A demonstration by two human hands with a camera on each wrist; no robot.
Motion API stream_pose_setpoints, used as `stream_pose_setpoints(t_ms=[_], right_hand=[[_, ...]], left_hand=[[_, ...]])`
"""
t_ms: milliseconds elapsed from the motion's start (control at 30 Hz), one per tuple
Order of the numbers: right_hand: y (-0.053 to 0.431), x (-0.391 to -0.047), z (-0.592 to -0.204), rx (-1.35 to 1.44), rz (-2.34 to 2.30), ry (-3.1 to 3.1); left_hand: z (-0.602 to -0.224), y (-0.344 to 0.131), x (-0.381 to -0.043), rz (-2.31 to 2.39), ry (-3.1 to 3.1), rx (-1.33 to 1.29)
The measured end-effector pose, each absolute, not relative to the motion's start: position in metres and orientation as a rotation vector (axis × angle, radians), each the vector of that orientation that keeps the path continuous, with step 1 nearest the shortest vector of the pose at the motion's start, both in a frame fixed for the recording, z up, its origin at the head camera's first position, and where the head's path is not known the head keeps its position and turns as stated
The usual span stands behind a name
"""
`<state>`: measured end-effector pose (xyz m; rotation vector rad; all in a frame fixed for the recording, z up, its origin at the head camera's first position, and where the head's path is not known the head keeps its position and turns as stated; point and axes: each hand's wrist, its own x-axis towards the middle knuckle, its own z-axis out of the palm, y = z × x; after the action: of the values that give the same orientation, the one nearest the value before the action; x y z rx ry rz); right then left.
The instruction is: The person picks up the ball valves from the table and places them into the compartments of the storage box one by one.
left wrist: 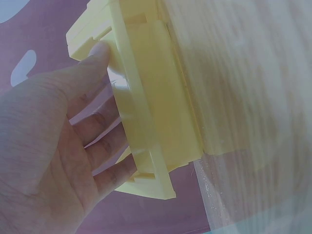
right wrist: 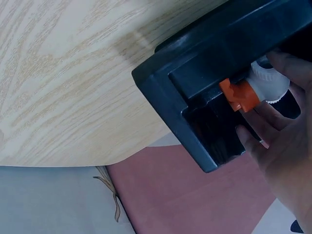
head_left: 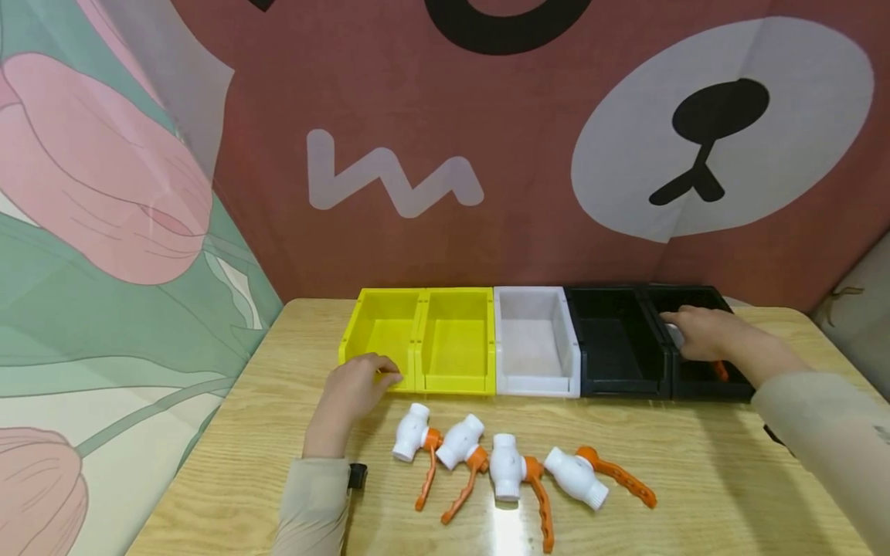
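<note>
My left hand (head_left: 353, 394) rests at the front rim of the leftmost yellow bin (head_left: 343, 354). In the left wrist view its loosely bent fingers (left wrist: 105, 129) reach over the rim, the thumb lying near the edge. Inside the rightmost black bin (head_left: 709, 390), my right hand (head_left: 716, 333) holds a white ball valve (right wrist: 269, 84) with an orange handle (right wrist: 240, 95), between thumb and fingers. On the table in front of the bins lie a ball valve (head_left: 412, 432), a second (head_left: 460, 442), a third (head_left: 506, 467) and one more ball valve (head_left: 577, 477), all with orange handles.
Between the hands stand another yellow bin (head_left: 455, 384), a white bin (head_left: 537, 386) and another black bin (head_left: 623, 386), joined in a row. The wooden table (head_left: 229, 463) meets a printed cloth backdrop (head_left: 389, 255) behind the bins.
</note>
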<state>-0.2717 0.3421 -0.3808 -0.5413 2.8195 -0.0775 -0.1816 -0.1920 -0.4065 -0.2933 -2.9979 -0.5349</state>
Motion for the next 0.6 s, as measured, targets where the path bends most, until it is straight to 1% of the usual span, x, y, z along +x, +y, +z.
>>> stream_pose_setpoints(t_ms=[600], right_hand=[[0.3370,-0.2705,-0.3830,-0.547,0.039,2.830]], left_hand=[[-0.4074,-0.1931,-0.1828,-0.536,-3.008,-0.278]])
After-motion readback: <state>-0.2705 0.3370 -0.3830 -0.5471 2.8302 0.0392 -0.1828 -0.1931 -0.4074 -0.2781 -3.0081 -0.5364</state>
